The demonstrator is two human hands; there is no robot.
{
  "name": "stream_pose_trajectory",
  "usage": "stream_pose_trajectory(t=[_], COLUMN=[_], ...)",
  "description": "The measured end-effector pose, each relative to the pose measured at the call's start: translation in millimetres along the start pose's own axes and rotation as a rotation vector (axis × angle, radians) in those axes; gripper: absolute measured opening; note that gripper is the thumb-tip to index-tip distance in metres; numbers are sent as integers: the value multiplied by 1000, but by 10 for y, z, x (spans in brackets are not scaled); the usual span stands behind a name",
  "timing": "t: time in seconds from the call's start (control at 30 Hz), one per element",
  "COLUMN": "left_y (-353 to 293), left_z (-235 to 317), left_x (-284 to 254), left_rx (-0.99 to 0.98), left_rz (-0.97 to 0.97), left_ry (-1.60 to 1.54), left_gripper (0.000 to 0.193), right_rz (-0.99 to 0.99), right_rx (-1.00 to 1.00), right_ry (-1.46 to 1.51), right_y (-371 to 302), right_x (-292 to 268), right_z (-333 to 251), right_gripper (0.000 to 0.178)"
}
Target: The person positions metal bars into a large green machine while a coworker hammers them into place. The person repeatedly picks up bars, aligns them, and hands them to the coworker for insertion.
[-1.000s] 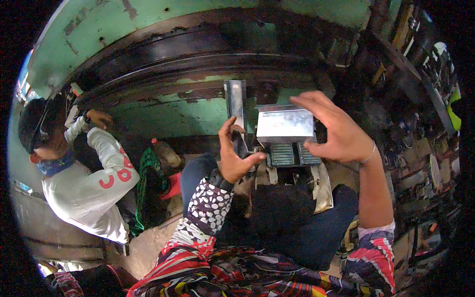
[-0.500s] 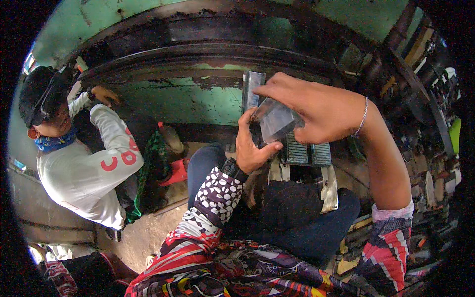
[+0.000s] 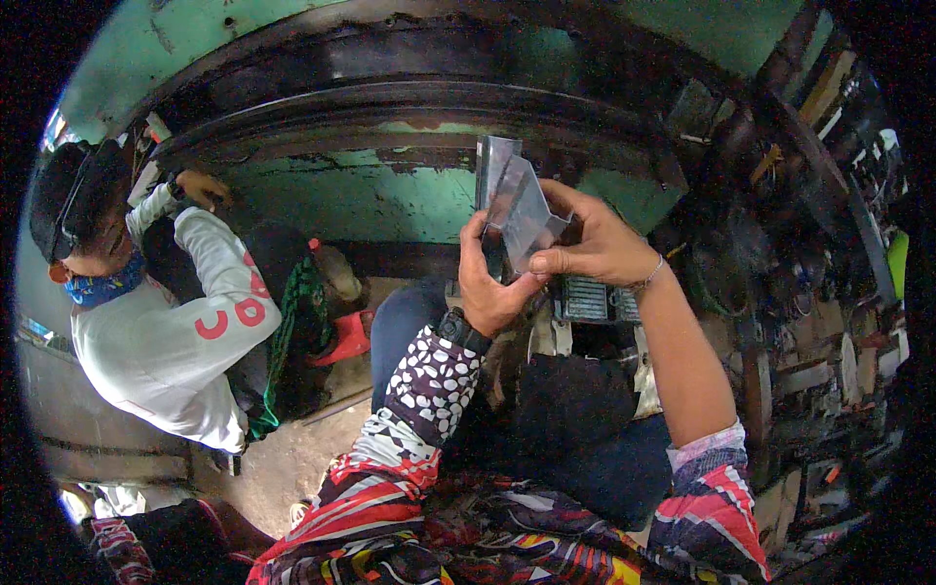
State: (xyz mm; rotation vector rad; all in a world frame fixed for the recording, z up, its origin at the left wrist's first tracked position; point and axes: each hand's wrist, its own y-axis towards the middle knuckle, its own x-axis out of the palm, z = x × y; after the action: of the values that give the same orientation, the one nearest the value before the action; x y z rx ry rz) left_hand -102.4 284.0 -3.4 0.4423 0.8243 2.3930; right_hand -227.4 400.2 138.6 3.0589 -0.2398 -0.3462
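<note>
In front of me I hold a see-through, greyish plastic piece [image 3: 523, 216] with bent edges, shaped like a folded cover or small tray. My left hand [image 3: 490, 278] grips its lower left side, thumb toward the right. My right hand [image 3: 600, 242] pinches its right side between thumb and fingers. A straight translucent strip [image 3: 495, 161] rises behind the piece, above my left fingers; whether it is a separate part I cannot tell. Just below my right hand lie ribbed grey panels [image 3: 587, 298], partly covered by the hand.
Dark cloth [image 3: 575, 400] covers my lap. To the left sits another person in a white long-sleeved shirt [image 3: 161, 341], near a red object [image 3: 346, 339]. A worn green panel [image 3: 390, 200] with dark rails stands ahead. Cluttered parts and wooden pieces [image 3: 848, 370] fill the right side.
My right hand has come down from over the top of the plastic piece to its right side. The piece has turned more upright, showing its broad face and bent edge.
</note>
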Motion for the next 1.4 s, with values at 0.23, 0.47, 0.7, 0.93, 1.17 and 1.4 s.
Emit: stream_pose_trajectory(t=[0.23,0.47,0.7,0.93,1.17,1.4], left_y=[37,33,38,2,11,-12], left_z=[162,-7,39,-13,86,-67], left_x=[56,-77,-3,-55,-28,-64], left_rx=[-120,-9,50,42,-44,54], left_rz=[-35,-162,-89,-131,-154,-145], left_ry=[-234,59,-61,39,-130,-33], left_gripper=[89,105,117,115,117,111], right_rz=[-97,-282,-87,-108,-127,-151], right_rx=[-56,-257,-97,-120,-123,-159], right_ry=[-51,-441,-154,-205,-281,-305], right_y=[36,244,215,166,170,179], right_x=[71,-96,-29,1,-70,-22], right_z=[-236,-293,-218,-265,-293,-275], right_gripper=[91,88,93,90,86,86])
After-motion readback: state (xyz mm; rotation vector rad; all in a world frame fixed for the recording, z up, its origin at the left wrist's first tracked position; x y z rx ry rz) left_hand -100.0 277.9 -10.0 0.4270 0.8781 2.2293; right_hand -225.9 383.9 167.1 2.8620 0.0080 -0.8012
